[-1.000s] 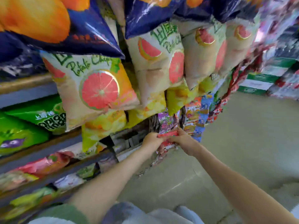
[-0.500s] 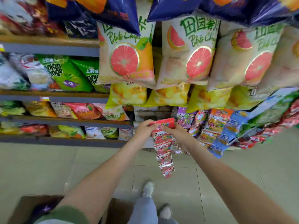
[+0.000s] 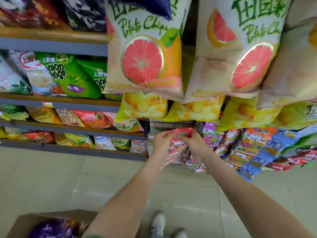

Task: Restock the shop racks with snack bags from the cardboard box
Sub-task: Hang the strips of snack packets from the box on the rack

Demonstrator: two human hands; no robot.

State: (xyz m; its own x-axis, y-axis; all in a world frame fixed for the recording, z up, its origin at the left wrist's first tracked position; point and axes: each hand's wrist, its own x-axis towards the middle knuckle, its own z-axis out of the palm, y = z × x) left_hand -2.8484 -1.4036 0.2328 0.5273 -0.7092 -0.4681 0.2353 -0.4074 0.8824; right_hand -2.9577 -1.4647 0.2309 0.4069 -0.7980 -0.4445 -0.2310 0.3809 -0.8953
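Observation:
My left hand point(image 3: 161, 141) and my right hand point(image 3: 194, 143) both pinch the top of a red strip of small snack bags point(image 3: 176, 148), which hangs down between them in front of the low wire rack point(image 3: 171, 123). Purple, orange and blue snack strips point(image 3: 243, 145) hang on that rack just to the right. The cardboard box point(image 3: 24, 222) stands on the floor at the bottom left, with a purple bag point(image 3: 53, 228) showing inside it.
Large grapefruit potato chip bags point(image 3: 144, 60) hang overhead, with yellow chip bags point(image 3: 144, 105) under them. Shelves of green, red and yellow snack bags point(image 3: 68, 76) run along the left. Tiled floor point(image 3: 51, 182) lies below, and my shoes point(image 3: 158, 224) stand by the box.
The view swung from close along the rack to facing it, bringing the shelves, floor and box into sight. Both hands keep hold of the red strip, now nearer the rack.

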